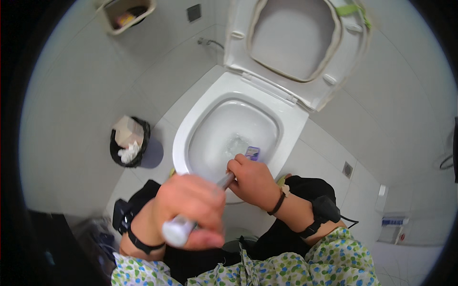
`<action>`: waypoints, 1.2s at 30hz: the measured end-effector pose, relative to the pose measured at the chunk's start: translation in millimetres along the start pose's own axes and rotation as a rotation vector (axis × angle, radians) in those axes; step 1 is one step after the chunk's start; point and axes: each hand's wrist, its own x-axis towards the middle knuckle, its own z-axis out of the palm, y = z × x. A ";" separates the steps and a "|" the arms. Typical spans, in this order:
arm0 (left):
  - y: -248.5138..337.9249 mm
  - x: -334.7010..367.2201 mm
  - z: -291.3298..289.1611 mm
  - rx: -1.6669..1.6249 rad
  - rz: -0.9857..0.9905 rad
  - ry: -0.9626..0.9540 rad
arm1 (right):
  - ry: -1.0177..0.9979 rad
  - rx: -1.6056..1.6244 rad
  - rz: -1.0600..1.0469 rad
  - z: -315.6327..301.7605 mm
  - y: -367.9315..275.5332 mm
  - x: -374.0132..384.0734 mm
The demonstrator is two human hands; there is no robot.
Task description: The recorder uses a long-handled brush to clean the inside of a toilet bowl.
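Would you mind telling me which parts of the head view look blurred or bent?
Head view: the left hand and the white brush handle near the lens are soft; the toilet bowl is sharper; wall tile lines curve toward the dark fisheye rim.

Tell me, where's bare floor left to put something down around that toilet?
Bare tile lies between the bin and the left wall, and right of the toilet bowl toward the floor drain. Crowded where left hand and right hand grip the brush handle.

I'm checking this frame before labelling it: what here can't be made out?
Head view only:
- Brush head: mostly hidden in the toilet bowl behind the right hand.
- Handle: blurred, wrapped by the left hand.
- Bin contents: too small.
- Wall basket: cut off by the top edge.
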 end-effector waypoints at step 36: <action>7.4 40.5 -27.4 0.285 -0.198 0.546 | -0.147 0.168 0.220 -17.7 -1.3 43.4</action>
